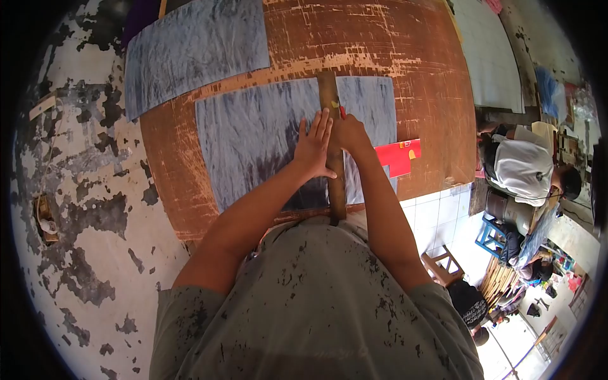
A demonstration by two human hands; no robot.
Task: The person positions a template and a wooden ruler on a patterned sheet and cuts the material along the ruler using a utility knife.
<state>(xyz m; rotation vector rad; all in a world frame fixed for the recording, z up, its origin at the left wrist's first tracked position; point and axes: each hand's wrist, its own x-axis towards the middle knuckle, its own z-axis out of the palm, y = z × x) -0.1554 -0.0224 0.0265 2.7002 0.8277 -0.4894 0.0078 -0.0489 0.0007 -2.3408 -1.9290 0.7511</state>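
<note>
My left hand (315, 149) lies flat with its fingers stretched, partly on a grey streaked sheet (253, 139) and against the left edge of a long, worn wooden straightedge (327, 88). The straightedge lies across the sheet, from its far edge to near my body. Just right of it, my right hand (352, 134) is closed around a red cutter (342, 112). Only the cutter's red end shows; the fingers hide the rest, and its blade cannot be made out. A red piece with a yellow mark (399, 157) lies at the sheet's right edge.
A second grey streaked sheet (196, 54) lies at the far left of the scratched brown table (437, 95). A peeling wall (88, 253) borders the left. To the right are a seated person in white (522, 164), a brown stool (443, 263) and a blue stool (489, 237).
</note>
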